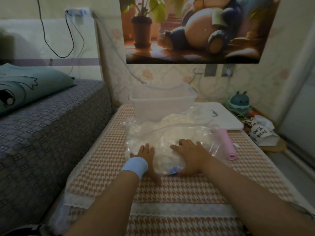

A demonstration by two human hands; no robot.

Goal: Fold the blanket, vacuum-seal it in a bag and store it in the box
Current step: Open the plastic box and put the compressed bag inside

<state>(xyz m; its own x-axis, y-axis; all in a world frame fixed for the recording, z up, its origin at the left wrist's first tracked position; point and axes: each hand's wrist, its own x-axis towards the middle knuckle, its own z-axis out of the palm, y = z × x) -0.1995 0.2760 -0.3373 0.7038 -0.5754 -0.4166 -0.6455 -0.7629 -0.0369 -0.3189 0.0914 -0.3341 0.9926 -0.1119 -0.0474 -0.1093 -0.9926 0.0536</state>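
Head view shows both hands lying flat on a clear vacuum bag (170, 133), which lies on the bench (179, 193) covered with an orange and white checked cloth. The left hand (144, 152), with a light blue wristband (134, 165), presses the near left part of the bag with straight fingers. The right hand (189, 155) is also spread out and presses the near right part, grasping nothing. The white blanket (177, 121) is inside the bag. A blue valve (173, 171) sits at the near edge, just beside the right hand. A clear box (162, 103) stands behind the bag, with a white lid (221, 116) to its right. A pink tube-shaped object (225, 142) lies along the right side of the bag. A grey bed (51, 125) is on the left.
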